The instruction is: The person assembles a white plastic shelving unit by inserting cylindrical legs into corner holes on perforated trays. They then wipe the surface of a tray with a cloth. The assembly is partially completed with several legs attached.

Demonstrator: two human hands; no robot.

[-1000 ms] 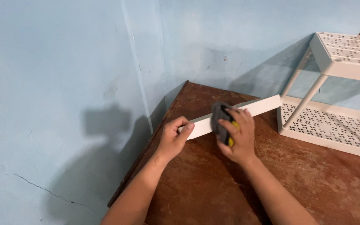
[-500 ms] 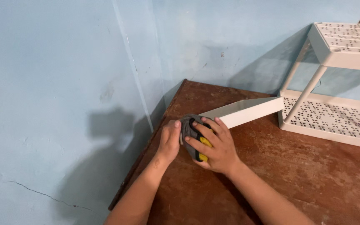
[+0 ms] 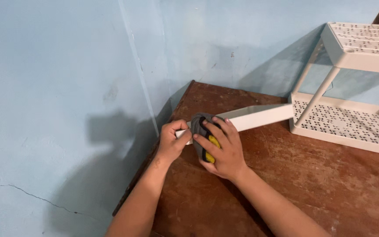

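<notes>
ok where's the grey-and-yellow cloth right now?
In the head view, the grey-and-yellow cloth is under the right hand, pressed on the near end of the white bar, which the left hand grips, near the wooden table's left edge.

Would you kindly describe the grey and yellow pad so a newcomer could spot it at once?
Start at the brown wooden table in the blue corner, then find the long white strip lying beside the white perforated rack. At its near end, the right hand presses the grey and yellow pad, the only coloured item.
</notes>
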